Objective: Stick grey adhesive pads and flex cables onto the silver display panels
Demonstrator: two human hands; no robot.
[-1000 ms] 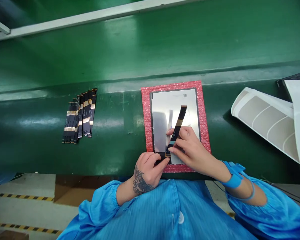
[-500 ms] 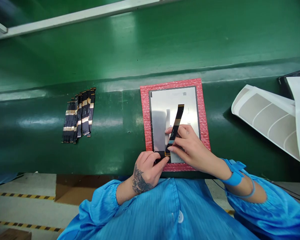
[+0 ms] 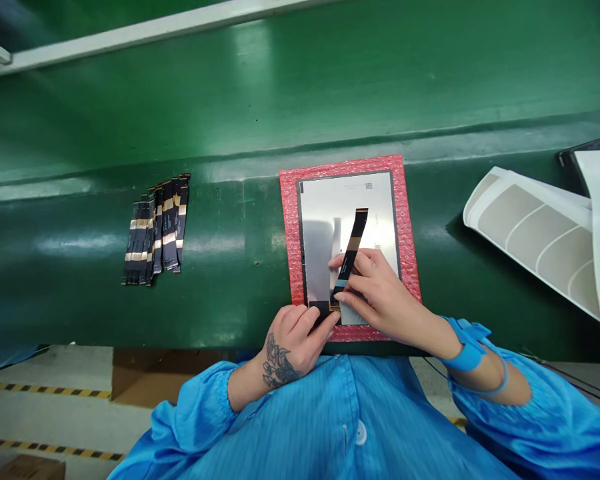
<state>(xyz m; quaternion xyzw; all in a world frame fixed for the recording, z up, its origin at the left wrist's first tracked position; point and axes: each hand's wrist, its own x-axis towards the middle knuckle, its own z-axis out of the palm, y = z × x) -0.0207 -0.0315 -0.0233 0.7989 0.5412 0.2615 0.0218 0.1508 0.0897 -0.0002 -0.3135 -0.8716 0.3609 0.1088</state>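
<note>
A silver-backed display panel (image 3: 375, 230) lies on a red foam sheet (image 3: 289, 220). My right hand (image 3: 380, 293) is closed on a black flex cable (image 3: 351, 257), pinching its lower part between thumb and fingers. The cable slants up and away above the panel, and its lower end meets the black strip at the panel's near edge. There, my left hand (image 3: 297, 337) has its fingers curled at the panel's near left corner, with the thumb reaching toward the cable's lower end. My fingers partly hide the point where cable and panel meet.
Several more flex cables (image 3: 155, 230) lie side by side on the green table (image 3: 220, 293) to the left. Curved white and grey sheets (image 3: 535, 233) rest at the right. A blue band (image 3: 467, 343) circles my right wrist. A cardboard box (image 3: 155, 373) stands below the table.
My left hand has shifted very slightly, its thumb still near the cable's lower end. My right hand keeps the same pinch on the flex cable.
</note>
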